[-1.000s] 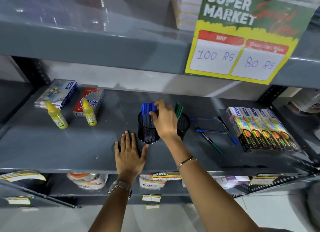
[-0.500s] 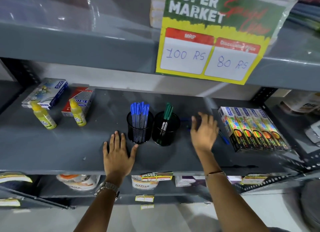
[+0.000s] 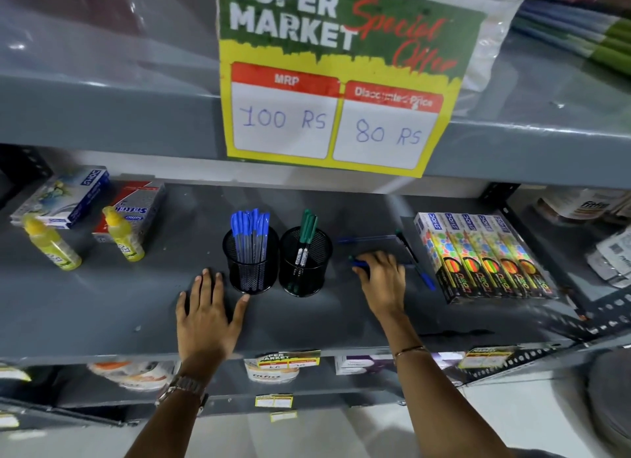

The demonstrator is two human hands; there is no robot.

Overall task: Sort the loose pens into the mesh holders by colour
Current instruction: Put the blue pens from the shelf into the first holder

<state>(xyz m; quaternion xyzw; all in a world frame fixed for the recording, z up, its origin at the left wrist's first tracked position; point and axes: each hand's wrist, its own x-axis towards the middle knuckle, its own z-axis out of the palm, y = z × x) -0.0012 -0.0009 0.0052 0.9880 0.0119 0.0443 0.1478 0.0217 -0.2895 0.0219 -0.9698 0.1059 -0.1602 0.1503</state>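
Head view. The right hand [image 3: 384, 280] lay curled over a blue pen [image 3: 361, 264] on the shelf [image 3: 102, 307], fingers closing on it; whether the pen was yet lifted clear could not be told. A green tip showed just beside the blue cap under the fingers, so there was a risk of two pens being gathered at once and a green one going into the wrong holder. The left hand [image 3: 208, 312] was spread flat on the shelf near its front edge, thumb touching the base of the left holder [image 3: 251, 263], which held blue pens. The right holder [image 3: 305, 261], touching it, held green pens. Both were light mesh cups; a knock from the returning hand could tip them, the right one being unbraced. Two or three more loose pens [image 3: 415, 259] lay toward the right, near the row of boxes [image 3: 485, 256]; one could roll under the boxes if nudged.

The shelf was grey painted metal, smooth. Two yellow bottles [image 3: 51, 245] stood toward its left end, with flat packs behind them. A price sign [image 3: 336, 81] hung from the shelf above. More stock sat on the lower shelf.
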